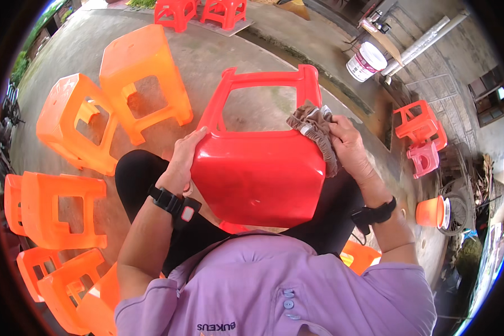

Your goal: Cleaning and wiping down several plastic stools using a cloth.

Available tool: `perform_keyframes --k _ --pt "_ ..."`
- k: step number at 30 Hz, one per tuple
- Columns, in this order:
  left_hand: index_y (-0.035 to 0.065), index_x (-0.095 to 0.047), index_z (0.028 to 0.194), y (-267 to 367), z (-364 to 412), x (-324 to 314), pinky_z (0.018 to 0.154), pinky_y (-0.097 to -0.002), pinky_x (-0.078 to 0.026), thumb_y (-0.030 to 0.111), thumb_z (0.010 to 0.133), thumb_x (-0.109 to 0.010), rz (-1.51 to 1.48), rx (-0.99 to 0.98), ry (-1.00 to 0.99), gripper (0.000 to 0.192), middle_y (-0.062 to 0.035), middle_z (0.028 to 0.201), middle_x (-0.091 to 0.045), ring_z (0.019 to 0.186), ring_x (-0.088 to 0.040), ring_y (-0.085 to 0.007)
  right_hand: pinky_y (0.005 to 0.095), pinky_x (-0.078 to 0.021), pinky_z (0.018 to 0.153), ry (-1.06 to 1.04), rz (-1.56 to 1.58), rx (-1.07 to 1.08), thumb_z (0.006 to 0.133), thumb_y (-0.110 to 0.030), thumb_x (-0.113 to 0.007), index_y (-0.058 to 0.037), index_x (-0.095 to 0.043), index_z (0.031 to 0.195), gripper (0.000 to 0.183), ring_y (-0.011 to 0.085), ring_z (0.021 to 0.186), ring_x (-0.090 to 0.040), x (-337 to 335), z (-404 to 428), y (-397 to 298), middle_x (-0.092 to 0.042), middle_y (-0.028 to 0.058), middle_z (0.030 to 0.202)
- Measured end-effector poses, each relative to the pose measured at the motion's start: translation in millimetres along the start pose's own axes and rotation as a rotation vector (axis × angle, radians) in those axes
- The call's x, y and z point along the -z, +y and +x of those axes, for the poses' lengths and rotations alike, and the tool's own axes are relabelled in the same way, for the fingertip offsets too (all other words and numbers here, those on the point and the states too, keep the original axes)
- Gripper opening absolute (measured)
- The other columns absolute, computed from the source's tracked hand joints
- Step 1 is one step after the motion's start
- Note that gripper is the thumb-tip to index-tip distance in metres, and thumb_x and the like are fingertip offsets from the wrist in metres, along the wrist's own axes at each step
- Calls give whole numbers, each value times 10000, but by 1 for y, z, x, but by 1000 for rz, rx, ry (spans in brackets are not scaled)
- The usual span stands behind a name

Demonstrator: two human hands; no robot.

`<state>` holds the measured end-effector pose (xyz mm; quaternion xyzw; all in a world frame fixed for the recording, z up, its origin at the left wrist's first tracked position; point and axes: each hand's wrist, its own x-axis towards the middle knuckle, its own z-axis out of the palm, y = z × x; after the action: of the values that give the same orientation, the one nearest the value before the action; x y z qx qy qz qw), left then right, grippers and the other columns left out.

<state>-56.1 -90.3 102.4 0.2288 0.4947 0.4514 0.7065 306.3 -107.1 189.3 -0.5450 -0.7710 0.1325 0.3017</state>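
Note:
A red plastic stool (258,178) is tilted between my knees, its seat turned toward me and its legs pointing away. My left hand (185,153) grips the stool at the left edge of the seat, the thumb along its upper corner. On the right side, my right hand (347,140) holds a crumpled brown and grey cloth (313,126). That cloth lies against the stool's right edge, over the corner where a leg meets the seat. The right fingertips are partly hidden behind the cloth.
Several orange plastic stools, such as a tall one (140,71), stand on the concrete floor (273,48) to my left. Red stools (222,12) stand ahead. To the right are a white bucket (365,63), more red stools (420,124), an orange bucket (429,212) and a drainage channel (340,90).

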Motion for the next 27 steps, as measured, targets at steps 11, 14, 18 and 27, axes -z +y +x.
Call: perform_keyframes --k 11,14,18,27 --pt "-23 -601 1222 -3 3 8 779 -295 -532 263 953 -608 -99 14 5 393 -91 1032 -684 863 -665 -171 406 -450 744 -571 -168 326 757 -28 -652 -64 -635 852 103 301 888 -551 4 83 -41 -533 88 893" --pt "-22 -596 1222 -3 6 7 781 -292 -533 268 952 -611 -118 12 6 397 -92 1038 -681 878 -666 -170 410 -452 733 -644 -168 385 757 -41 -653 -85 -636 886 137 303 875 -565 -4 95 -46 -540 84 902" --pt "17 -625 1157 -8 16 8 700 -261 -506 303 962 -605 -77 7 -18 346 -47 967 -675 810 -642 -127 433 -475 772 -732 -215 470 795 -59 -636 -131 -627 1026 242 314 923 -601 -46 98 -71 -568 83 953" --pt "39 -640 1091 -8 17 -3 594 -228 -447 304 967 -600 -65 -23 58 295 -4 866 -659 666 -579 -81 438 -489 871 -842 -202 426 895 -116 -539 -180 -626 1155 282 291 1059 -610 -99 103 -97 -602 84 1104"
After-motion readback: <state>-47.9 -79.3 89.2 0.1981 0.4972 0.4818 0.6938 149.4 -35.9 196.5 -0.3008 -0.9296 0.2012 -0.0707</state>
